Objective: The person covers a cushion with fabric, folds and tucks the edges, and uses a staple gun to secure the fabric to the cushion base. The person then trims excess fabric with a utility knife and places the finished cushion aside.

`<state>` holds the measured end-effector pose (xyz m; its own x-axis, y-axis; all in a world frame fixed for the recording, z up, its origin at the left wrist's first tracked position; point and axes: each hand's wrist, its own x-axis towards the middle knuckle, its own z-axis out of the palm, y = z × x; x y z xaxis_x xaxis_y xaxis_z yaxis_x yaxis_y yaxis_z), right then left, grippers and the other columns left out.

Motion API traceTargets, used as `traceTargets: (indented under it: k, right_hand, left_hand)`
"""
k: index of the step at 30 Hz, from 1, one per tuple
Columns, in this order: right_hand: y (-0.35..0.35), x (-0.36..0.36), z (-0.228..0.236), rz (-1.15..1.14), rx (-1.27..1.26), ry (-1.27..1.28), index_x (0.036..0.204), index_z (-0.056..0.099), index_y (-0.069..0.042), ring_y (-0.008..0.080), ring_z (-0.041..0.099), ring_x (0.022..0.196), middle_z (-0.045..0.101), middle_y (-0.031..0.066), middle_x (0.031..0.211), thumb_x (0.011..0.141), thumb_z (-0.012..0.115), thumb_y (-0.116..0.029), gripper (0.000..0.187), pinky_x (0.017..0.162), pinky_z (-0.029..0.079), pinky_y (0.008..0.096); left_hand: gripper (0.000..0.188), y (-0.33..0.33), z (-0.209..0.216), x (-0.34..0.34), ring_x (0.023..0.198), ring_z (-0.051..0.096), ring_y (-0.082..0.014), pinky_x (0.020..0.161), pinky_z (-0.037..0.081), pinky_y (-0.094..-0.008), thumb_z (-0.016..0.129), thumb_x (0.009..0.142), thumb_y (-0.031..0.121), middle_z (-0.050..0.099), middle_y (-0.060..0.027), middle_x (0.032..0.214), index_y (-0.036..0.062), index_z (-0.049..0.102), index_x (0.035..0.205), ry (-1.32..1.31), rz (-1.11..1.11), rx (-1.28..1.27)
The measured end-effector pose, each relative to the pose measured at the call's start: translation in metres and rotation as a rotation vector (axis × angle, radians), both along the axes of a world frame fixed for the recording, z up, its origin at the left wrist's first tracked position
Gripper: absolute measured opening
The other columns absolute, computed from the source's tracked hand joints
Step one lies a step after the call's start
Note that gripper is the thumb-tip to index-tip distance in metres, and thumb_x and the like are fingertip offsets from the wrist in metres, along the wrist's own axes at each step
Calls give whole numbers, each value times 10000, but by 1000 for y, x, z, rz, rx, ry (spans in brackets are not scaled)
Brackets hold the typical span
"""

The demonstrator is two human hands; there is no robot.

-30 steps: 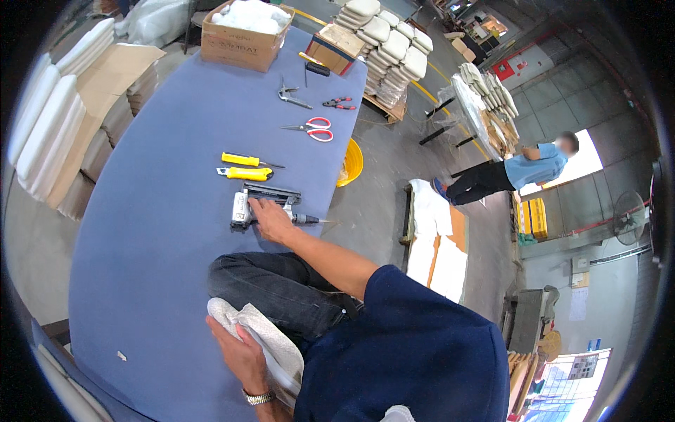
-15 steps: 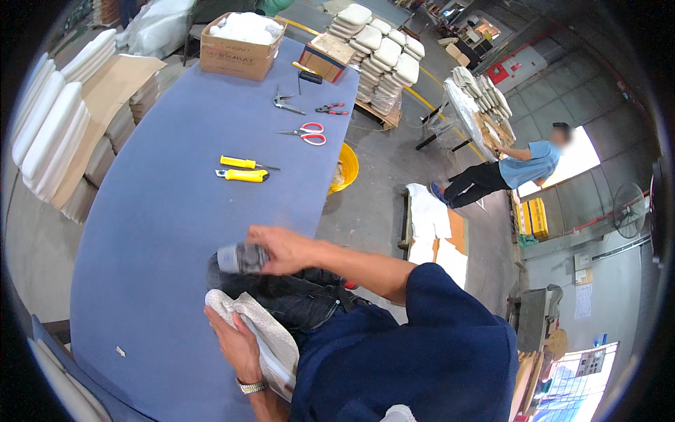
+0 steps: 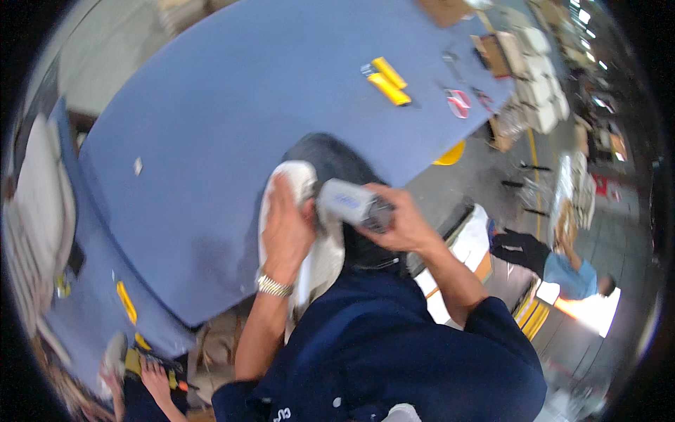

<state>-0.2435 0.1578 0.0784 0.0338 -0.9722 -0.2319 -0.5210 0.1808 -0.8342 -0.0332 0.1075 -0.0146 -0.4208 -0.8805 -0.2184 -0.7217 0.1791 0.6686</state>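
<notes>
A small pale, fabric-covered cushion [image 3: 325, 264] leans upright in front of me, against the dark cloth over the table edge. My left hand [image 3: 287, 228], with a metal watch at the wrist, grips it, long fingers laid along its face. In my right hand [image 3: 402, 219] is a staple gun [image 3: 346, 202], grey with a dark end. Its nose meets the cushion close to my left fingertips; blur hides the exact contact. A dark rounded pad [image 3: 330, 151] lies on the table just behind the cushion.
The blue table [image 3: 211, 141] carries two yellow-handled tools [image 3: 388, 81], red-handled scissors [image 3: 458, 103] and pliers [image 3: 482, 98]. Another person's hand [image 3: 156, 380] works at lower left beside stacked pale cushions [image 3: 39, 225]. A person in light blue [image 3: 569, 271] stands at the right.
My view has turned, so the table tools now sit farther right. The staple gun has come down from above the dark pad to the cushion, next to my left hand.
</notes>
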Motion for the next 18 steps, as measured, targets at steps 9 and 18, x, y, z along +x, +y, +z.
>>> traceTargets:
  k: [9,18]
  right_hand:
    - [-18,10,5,120,48,82,1133,675,38,402,700,1028,718,201,1121,721,754,-75,435,904,558,400]
    - [-18,6,10,165,143,122,1174,661,34,392,698,1055,709,202,1146,709,737,-67,481,929,555,412]
  left_hand:
    - [759,2,9,2,1421,376,-535,1040,458,-641,599,956,234,291,-307,1608,-37,238,1567,35,55,99]
    - [762,-2,9,-2,1448,331,-534,1061,424,-672,581,946,198,268,-309,1618,-36,221,1576,29,57,158]
